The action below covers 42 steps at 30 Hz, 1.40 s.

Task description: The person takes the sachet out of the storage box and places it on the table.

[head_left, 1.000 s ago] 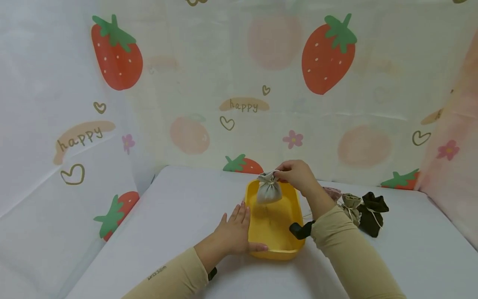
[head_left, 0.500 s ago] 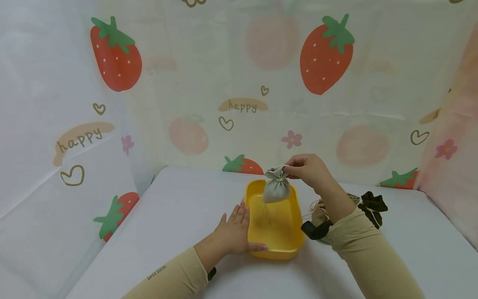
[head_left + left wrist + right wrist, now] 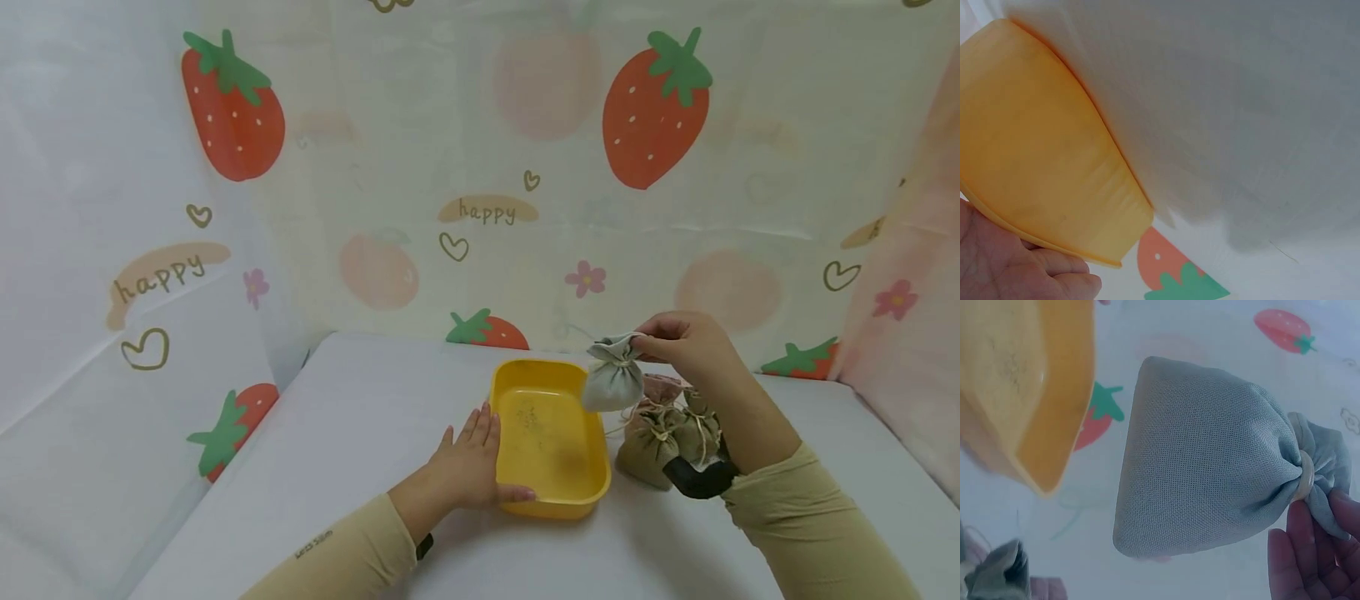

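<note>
A pale grey cloth drawstring pouch (image 3: 613, 386) hangs in the air by its gathered neck, pinched between the thumb and fingers of my right hand (image 3: 693, 346). In the right wrist view the pouch (image 3: 1204, 459) looks full and tied with a cord. It hangs just over the right rim of a yellow plastic tray (image 3: 551, 504), which holds only small dark specks. My left hand (image 3: 468, 467) lies against the tray's left side, fingers straight along the rim and thumb over the near edge. From the left wrist, the tray's outer wall (image 3: 1047, 137) shows beside that hand.
Right of the tray stand several tied pouches: a tan one (image 3: 647, 446), an olive one (image 3: 697, 429) and a pinkish one (image 3: 662, 388) behind. My right forearm hides part of that group. A white cloth covers the table (image 3: 375, 417); a strawberry-printed curtain (image 3: 480, 125) hangs behind.
My right hand has lifted slightly and moved right with the grey pouch, from above the tray's far end to its right edge. The left hand and tray have stayed in place.
</note>
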### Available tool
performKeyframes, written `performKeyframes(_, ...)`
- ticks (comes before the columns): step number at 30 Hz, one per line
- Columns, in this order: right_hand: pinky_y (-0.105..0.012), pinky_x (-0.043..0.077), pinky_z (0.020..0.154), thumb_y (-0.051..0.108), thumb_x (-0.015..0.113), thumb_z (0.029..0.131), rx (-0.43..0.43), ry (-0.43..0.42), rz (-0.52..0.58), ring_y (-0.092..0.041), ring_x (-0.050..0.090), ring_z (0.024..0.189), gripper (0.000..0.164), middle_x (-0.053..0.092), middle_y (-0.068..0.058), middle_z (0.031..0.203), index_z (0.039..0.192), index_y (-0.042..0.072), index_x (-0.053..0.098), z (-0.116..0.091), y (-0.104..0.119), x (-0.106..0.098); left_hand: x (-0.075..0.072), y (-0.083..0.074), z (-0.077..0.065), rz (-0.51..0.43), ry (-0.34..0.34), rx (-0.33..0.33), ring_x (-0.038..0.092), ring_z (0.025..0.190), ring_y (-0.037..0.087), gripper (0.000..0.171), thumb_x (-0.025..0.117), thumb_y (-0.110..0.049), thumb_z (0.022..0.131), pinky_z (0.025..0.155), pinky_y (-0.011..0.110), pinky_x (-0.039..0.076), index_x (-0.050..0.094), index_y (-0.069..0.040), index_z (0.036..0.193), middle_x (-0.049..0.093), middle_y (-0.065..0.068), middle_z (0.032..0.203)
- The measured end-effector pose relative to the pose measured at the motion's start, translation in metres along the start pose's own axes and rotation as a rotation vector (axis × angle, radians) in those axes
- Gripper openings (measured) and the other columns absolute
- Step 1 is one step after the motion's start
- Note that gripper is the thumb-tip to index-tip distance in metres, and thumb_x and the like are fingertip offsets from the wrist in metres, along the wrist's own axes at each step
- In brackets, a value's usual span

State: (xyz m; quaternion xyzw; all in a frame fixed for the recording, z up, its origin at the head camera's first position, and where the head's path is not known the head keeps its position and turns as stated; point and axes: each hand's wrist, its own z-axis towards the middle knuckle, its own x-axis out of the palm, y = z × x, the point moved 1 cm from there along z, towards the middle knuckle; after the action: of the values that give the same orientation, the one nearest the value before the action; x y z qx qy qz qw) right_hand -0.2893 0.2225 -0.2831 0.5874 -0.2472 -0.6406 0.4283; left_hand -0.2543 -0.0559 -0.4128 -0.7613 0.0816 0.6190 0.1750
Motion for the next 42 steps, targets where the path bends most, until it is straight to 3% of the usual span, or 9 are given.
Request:
performKeyframes(11, -0.018, 0.049, 0.069, 0.024, 0.064, 0.087, 0.008, -0.073, -0.021, -0.005, 0.065, 0.075, 0.032, 0.067, 0.011, 0.078, 0.097, -0.006, 0.064, -0.032, -0.025, -0.035, 0.001, 0.000, 0.000, 0.003, -0.009, 0.004, 0.003, 0.140, 0.027, 0.120, 0.041, -0.084, 0.066, 0.107, 0.054, 0.014, 0.009, -0.002, 0.146, -0.003, 0.015, 0.152)
performKeyframes(16, -0.018, 0.048, 0.066, 0.031, 0.063, 0.087, 0.074, -0.095, -0.086, -0.003, 0.064, 0.075, 0.033, 0.065, 0.015, 0.078, 0.096, 0.000, 0.066, -0.048, -0.045, -0.052, 0.000, -0.001, 0.001, 0.005, -0.004, -0.003, 0.003, 0.140, 0.027, 0.119, 0.041, -0.084, 0.066, 0.107, 0.053, 0.013, 0.008, -0.002, 0.146, -0.003, 0.015, 0.152)
performKeyframes(22, -0.017, 0.047, 0.065, 0.028, 0.062, 0.088, 0.109, -0.108, -0.075, -0.004, 0.065, 0.072, 0.028, 0.065, 0.015, 0.077, 0.092, 0.001, 0.067, -0.065, -0.070, -0.063, 0.000, -0.001, 0.001, 0.001, -0.002, -0.007, 0.002, 0.140, 0.027, 0.120, 0.042, -0.084, 0.066, 0.107, 0.053, 0.013, 0.008, -0.002, 0.146, -0.004, 0.014, 0.152)
performKeyframes(25, -0.032, 0.049, 0.076, 0.029, 0.062, 0.088, 0.140, -0.110, -0.090, -0.004, 0.065, 0.072, 0.029, 0.066, 0.013, 0.076, 0.092, 0.000, 0.067, -0.072, -0.083, -0.066, 0.000, -0.001, 0.001, -0.006, 0.001, -0.012, 0.002, 0.140, 0.026, 0.119, 0.042, -0.084, 0.066, 0.107, 0.053, 0.012, 0.008, -0.002, 0.146, -0.004, 0.014, 0.152)
performKeyframes(29, -0.059, 0.036, 0.087, 0.031, 0.063, 0.087, 0.208, -0.099, -0.071, -0.001, 0.064, 0.073, 0.031, 0.067, 0.013, 0.076, 0.092, 0.000, 0.067, -0.079, -0.097, -0.068, 0.000, -0.002, 0.001, -0.019, 0.004, -0.019, 0.002, 0.140, 0.026, 0.120, 0.043, -0.083, 0.066, 0.107, 0.053, 0.012, 0.008, -0.003, 0.146, -0.004, 0.014, 0.153)
performKeyframes(31, -0.061, 0.035, 0.086, 0.031, 0.063, 0.087, 0.230, -0.096, -0.060, -0.002, 0.064, 0.073, 0.031, 0.066, 0.013, 0.076, 0.092, 0.000, 0.067, -0.081, -0.102, -0.067, 0.001, -0.002, 0.001, -0.020, 0.004, -0.020, 0.002, 0.140, 0.026, 0.120, 0.043, -0.084, 0.066, 0.107, 0.053, 0.012, 0.008, -0.003, 0.146, -0.004, 0.014, 0.153)
performKeyframes(35, -0.036, 0.048, 0.080, 0.030, 0.063, 0.087, 0.241, -0.092, -0.067, -0.003, 0.065, 0.073, 0.030, 0.066, 0.013, 0.076, 0.091, 0.000, 0.067, -0.081, -0.113, -0.066, 0.002, -0.001, 0.002, -0.009, 0.004, -0.022, 0.002, 0.140, 0.026, 0.120, 0.043, -0.084, 0.065, 0.107, 0.053, 0.012, 0.008, -0.003, 0.146, -0.004, 0.014, 0.152)
performKeyframes(38, -0.021, 0.049, 0.067, 0.029, 0.062, 0.087, 0.251, -0.085, -0.081, -0.003, 0.064, 0.072, 0.033, 0.066, 0.009, 0.077, 0.092, -0.003, 0.066, -0.079, -0.122, -0.061, 0.001, -0.001, 0.002, -0.010, 0.007, -0.025, 0.001, 0.140, 0.026, 0.120, 0.043, -0.084, 0.066, 0.107, 0.053, 0.011, 0.007, -0.003, 0.146, -0.004, 0.014, 0.152)
performKeyframes(42, -0.025, 0.051, 0.067, 0.026, 0.062, 0.088, 0.281, -0.068, -0.068, -0.005, 0.064, 0.071, 0.035, 0.066, 0.003, 0.082, 0.096, -0.008, 0.063, -0.078, -0.133, -0.052, 0.001, -0.002, 0.002, -0.014, 0.013, -0.028, 0.000, 0.140, 0.025, 0.120, 0.044, -0.083, 0.066, 0.108, 0.052, 0.011, 0.007, -0.003, 0.147, -0.005, 0.013, 0.153)
